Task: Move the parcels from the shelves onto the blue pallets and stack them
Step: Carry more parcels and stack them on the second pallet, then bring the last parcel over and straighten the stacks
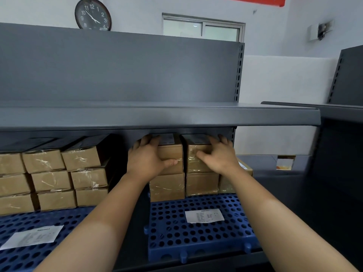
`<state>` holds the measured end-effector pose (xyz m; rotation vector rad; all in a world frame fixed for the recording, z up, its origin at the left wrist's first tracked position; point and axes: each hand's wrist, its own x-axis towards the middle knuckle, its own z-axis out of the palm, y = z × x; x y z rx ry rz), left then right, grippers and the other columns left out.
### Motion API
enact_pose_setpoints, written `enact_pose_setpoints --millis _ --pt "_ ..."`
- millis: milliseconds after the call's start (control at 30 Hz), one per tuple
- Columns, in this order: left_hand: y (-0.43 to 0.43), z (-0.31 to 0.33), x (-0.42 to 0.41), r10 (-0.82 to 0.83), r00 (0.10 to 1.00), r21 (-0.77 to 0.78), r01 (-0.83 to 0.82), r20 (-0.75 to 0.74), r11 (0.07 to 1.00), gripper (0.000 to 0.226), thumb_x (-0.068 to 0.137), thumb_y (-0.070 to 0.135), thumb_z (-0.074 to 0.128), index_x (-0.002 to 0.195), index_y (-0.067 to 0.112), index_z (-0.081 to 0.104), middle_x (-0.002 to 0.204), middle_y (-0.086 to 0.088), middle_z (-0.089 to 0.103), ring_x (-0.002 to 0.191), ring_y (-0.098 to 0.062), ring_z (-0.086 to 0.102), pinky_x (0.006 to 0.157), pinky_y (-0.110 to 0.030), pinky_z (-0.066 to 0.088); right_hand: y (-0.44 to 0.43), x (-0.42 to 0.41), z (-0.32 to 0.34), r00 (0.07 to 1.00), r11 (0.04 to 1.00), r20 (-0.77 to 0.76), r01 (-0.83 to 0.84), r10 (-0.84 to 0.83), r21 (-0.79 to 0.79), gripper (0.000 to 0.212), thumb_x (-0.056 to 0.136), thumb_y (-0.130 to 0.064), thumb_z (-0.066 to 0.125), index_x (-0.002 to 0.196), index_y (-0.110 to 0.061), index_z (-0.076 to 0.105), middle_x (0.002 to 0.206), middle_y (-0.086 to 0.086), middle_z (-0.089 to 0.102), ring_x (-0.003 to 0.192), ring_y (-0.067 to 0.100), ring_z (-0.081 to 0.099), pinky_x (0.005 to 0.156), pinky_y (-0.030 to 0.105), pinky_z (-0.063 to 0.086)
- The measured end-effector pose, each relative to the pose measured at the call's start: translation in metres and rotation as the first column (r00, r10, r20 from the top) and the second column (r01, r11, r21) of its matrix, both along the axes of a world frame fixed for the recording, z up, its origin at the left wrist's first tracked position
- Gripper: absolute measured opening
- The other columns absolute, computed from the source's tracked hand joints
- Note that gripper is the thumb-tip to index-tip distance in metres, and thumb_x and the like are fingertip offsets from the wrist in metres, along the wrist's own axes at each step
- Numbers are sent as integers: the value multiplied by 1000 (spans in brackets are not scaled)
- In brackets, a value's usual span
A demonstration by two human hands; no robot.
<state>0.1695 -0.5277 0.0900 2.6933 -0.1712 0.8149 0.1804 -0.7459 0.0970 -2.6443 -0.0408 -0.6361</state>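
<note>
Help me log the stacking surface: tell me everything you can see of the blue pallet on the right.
The right blue pallet looks like moulded plastic: a flat top pierced by rows of round holes, rounded lugs along the near edge. It lies flat on the dark lower shelf. A white printed slip lies on it, and brown cardboard parcels stand stacked along its back. The left hand and right hand grip top parcels, not the pallet.
</note>
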Motion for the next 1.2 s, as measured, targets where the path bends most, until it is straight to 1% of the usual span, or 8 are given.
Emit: enact_pose_setpoints --millis 133,267,433,500,600,733,900,1200 --pt "-8 3 -18 -9 992 75 -1 129 997 80 78 72 50 142 25 39 146 -7 40 132 -32 35 110 -47 27 -2 -19 -2 995 1000 95 -7 9 -20 76 80 -68 44 145 -27 37 152 12 32 141 31 21 114 42 23" --pt "-25 0 -49 -158 961 85 142 229 986 65 84 60 50 135 20 50 140 -5 49 128 -31 42 106 -48 32 -10 -58 -7 978 999 208 -23 28 -27 58 89 -45 56 141 -23 44 145 11 43 139 30 28 114 42 22" --pt "-65 -16 -91 -346 927 -23 353 143 936 56 90 51 50 140 26 44 144 4 44 129 -23 41 107 -41 28 -38 -124 -27 971 997 231 70 -65 -15 49 89 -31 61 135 -20 52 142 7 48 135 24 37 113 44 26" --pt "-84 -26 -106 -419 900 -63 428 118 901 55 90 49 51 140 27 43 144 5 43 130 -22 40 107 -39 28 -52 -156 -37 963 986 228 158 -144 -48 50 88 -31 61 136 -20 51 142 6 48 136 23 37 115 46 24" --pt "-117 -39 -132 -534 839 -107 543 107 833 53 89 47 55 137 23 49 139 4 49 126 -21 45 105 -39 35 -74 -211 -51 942 956 202 286 -267 -69 49 90 -33 60 137 -21 50 144 1 47 140 21 31 117 45 20" --pt "-165 -54 -181 -673 732 -111 681 101 724 52 88 49 53 132 21 53 132 4 55 119 -20 51 101 -42 41 -104 -299 -65 884 895 188 444 -428 -48 51 92 -34 58 140 -22 47 147 -1 44 143 18 26 119 41 15" --pt "-224 -63 -276 -816 570 -135 819 97 557 50 87 42 60 132 20 54 131 3 56 120 -19 51 102 -41 37 -133 -429 -72 761 771 185 637 -622 -27 50 92 -34 58 139 -23 47 146 0 45 142 17 27 119 39 14" --pt "-295 -84 -529 -975 206 -195 963 87 186 50 87 43 59 131 21 54 130 5 57 120 -17 51 102 -37 36 -140 -722 -91 472 471 139 881 -870 -44 49 93 -34 57 140 -24 46 145 -2 45 142 17 26 119 37 11"
